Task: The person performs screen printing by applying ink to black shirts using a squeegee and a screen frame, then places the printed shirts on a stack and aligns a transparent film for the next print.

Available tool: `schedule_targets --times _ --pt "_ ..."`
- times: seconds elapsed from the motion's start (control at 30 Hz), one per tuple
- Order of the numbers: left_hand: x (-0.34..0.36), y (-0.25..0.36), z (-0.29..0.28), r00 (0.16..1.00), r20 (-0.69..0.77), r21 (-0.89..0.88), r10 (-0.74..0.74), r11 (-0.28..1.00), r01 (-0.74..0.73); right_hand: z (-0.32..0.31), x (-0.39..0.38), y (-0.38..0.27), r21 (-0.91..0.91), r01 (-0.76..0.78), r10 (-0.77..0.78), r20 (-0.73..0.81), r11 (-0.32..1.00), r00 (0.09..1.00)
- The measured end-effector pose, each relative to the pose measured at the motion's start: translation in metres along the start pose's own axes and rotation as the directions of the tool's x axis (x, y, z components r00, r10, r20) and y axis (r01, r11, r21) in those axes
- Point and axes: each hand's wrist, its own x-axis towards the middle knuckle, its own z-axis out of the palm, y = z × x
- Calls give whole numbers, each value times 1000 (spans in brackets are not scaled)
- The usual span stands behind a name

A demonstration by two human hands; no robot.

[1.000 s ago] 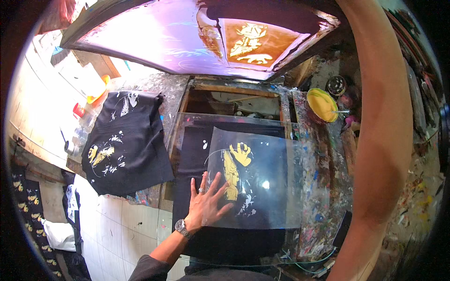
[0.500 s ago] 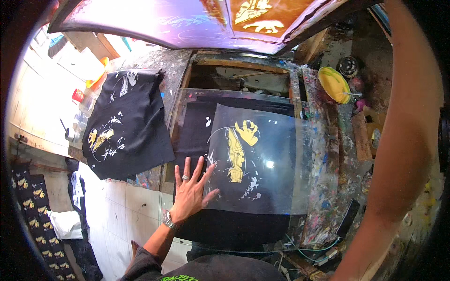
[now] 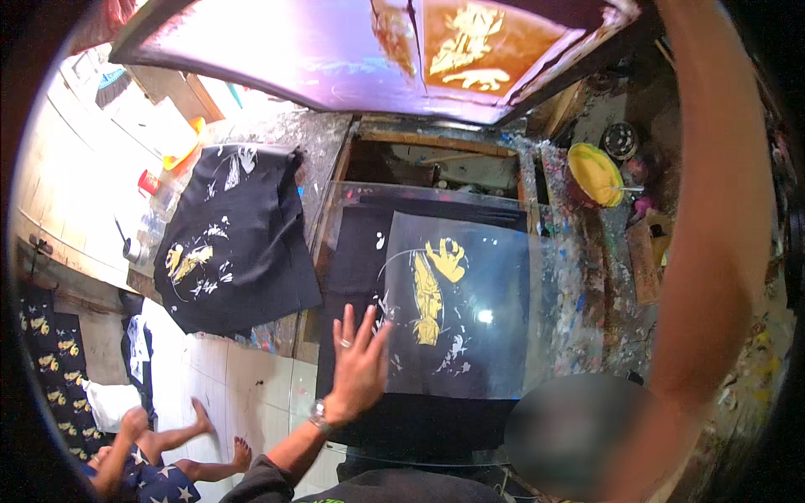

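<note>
My left hand (image 3: 360, 369), with a ring and a wristwatch, is open over the black fabric (image 3: 352, 268) on the glass-topped table; whether the palm touches it I cannot tell. Its fingertips lie by the left edge of a clear film sheet (image 3: 495, 360). A yellow and white printed design (image 3: 428, 298) shows in the sheet's area. My right forearm (image 3: 713, 235) rises along the right side, its hand out of view past the upper edge. Across the top, a screen-printing frame (image 3: 369, 92) stands tilted up, with an orange-brown stencil area (image 3: 511, 33).
Printed black fabric pieces (image 3: 251, 251) lie to the left. Right of the table stands a yellow paint bowl (image 3: 594, 176) with a utensil. Someone in star-patterned clothes (image 3: 163, 478) sits on the floor at lower left, near hanging printed cloth (image 3: 50, 360). A blurred patch covers the lower right.
My left hand has tilted, its fingers drawn closer together, slightly lower and to the right. The whole view has shifted a little. A person has come into view at lower left.
</note>
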Motion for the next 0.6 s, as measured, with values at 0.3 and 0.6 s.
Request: schedule_targets --times 0.3,0.6 --pt "84 133 -63 991 -133 -857 8 501 -119 24 -56 -4 -642 133 -138 42 756 990" --pt "-14 74 -115 856 171 -982 -488 -152 109 101 -276 -121 -181 -107 152 259 978 954"
